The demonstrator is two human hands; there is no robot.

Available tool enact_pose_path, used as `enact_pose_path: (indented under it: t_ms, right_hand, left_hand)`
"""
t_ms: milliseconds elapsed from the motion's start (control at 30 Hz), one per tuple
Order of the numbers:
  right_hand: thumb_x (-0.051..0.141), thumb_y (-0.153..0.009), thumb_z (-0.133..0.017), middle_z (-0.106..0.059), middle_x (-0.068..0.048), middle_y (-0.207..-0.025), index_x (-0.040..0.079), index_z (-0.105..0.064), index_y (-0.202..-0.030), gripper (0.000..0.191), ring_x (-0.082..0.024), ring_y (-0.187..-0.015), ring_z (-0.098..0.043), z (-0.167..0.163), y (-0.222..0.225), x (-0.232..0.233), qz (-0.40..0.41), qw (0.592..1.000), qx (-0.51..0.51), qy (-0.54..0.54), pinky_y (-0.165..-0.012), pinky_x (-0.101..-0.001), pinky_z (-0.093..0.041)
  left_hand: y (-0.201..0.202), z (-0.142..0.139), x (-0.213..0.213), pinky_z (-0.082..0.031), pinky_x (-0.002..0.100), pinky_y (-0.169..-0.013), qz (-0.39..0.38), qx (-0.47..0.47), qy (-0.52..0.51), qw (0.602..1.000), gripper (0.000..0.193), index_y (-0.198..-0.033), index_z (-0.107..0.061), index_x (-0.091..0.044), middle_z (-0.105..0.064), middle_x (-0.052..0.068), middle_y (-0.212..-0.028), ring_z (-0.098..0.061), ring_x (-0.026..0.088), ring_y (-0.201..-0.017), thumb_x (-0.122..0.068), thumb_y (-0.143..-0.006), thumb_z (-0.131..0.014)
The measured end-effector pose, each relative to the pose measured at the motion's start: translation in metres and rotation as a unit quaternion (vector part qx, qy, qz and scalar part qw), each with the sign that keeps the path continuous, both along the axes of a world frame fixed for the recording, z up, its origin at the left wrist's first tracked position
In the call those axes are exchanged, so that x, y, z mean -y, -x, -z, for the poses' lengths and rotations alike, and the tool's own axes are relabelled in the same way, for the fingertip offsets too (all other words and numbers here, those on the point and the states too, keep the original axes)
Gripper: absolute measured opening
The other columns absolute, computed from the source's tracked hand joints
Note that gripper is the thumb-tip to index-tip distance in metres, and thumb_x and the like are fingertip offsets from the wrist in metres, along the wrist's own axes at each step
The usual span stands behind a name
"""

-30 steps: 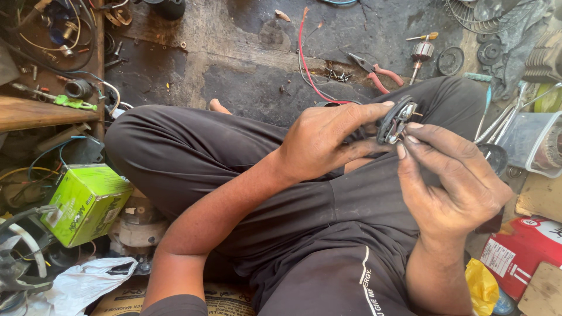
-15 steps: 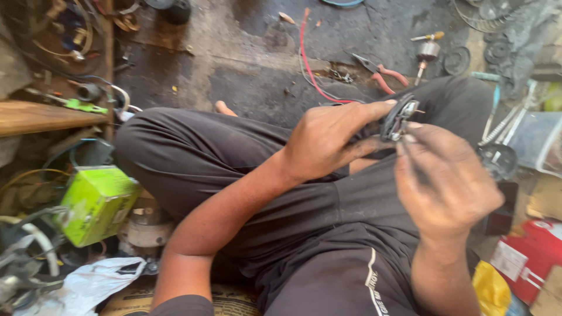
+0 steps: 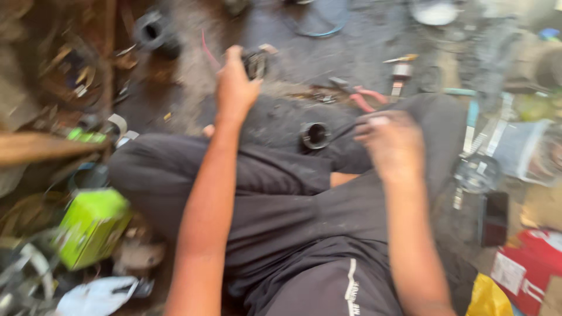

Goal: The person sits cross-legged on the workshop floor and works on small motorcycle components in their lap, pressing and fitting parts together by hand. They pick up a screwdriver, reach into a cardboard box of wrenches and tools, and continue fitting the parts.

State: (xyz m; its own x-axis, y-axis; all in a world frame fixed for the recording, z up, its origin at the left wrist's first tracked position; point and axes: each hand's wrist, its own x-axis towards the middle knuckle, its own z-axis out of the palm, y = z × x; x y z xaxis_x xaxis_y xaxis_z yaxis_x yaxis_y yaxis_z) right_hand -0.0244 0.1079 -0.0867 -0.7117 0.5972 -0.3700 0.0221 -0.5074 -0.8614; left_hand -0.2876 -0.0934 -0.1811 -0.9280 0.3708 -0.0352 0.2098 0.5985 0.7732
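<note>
Frame heavily blurred; cluttered floor (image 3: 328, 52), person seated cross-legged in dark trousers (image 3: 281, 193); green box (image 3: 91, 225) at left; left hand (image 3: 235, 88) reaching forward, fingers closed on small dark round part (image 3: 255, 62); right hand (image 3: 393, 146) loosely curled over knee, grip unclear; black ring-shaped part (image 3: 316, 135) resting on trousers between hands.

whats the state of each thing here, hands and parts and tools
left hand: stretched forward, gripping a small dark part
right hand: over the knee; grip too blurred to tell
dark ring part: lying free on the trouser leg
red-handled pliers: lying on the floor
green box: on the floor, closed
</note>
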Motion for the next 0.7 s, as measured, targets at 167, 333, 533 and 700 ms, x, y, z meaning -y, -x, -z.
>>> enact_pose_path:
  t_ms: [167,333,533,700]
  right_hand:
    - [0.007,-0.093,-0.063,-0.073,-0.017,-0.101,-0.004,-0.063,-0.105,0.017,-0.026,-0.086,-0.075,0.047,-0.009,0.004,-0.070,0.994,0.081,0.018,-0.073,-0.0368,-0.063]
    - [0.002,-0.095,-0.066,-0.072,-0.019,-0.101,-0.006,-0.062,-0.105,0.013,-0.026,-0.088,-0.076,0.053,-0.012,-0.007,-0.084,0.993,-0.002,0.085,-0.072,-0.0363,-0.063]
    - [-0.002,-0.093,-0.066,-0.074,-0.017,-0.100,-0.007,-0.065,-0.103,0.011,-0.024,-0.089,-0.076,0.036,-0.035,0.003,-0.092,0.987,-0.102,0.081,-0.075,-0.0343,-0.063]
    - [-0.001,-0.097,-0.069,-0.074,-0.012,-0.095,-0.003,-0.068,-0.102,0.006,-0.017,-0.086,-0.073,-0.034,-0.088,0.047,-0.170,0.961,-0.215,0.044,-0.077,-0.0312,-0.061]
  left_hand:
    - [-0.004,0.033,-0.004,-0.055,0.049,-0.087,0.020,0.041,0.092,0.995,0.063,-0.124,-0.053,-0.007,-0.073,0.024,-0.107,-0.071,0.042,-0.104,-0.015,-0.072,-0.088]
    - [-0.010,0.052,0.002,-0.054,0.048,-0.090,0.050,0.028,0.161,0.985,0.072,-0.124,-0.053,-0.005,-0.073,0.024,-0.110,-0.070,0.042,-0.105,-0.021,-0.067,-0.094]
    - [-0.037,0.048,0.007,-0.046,0.050,-0.103,0.045,-0.055,0.106,0.992,0.093,-0.143,-0.042,-0.003,-0.060,0.028,-0.135,-0.058,0.045,-0.124,-0.027,-0.071,-0.097]
    - [-0.075,0.011,0.000,-0.045,0.051,-0.105,0.069,-0.086,0.159,0.981,0.084,-0.149,-0.045,-0.003,-0.055,0.028,-0.141,-0.054,0.046,-0.128,-0.029,-0.082,-0.088]
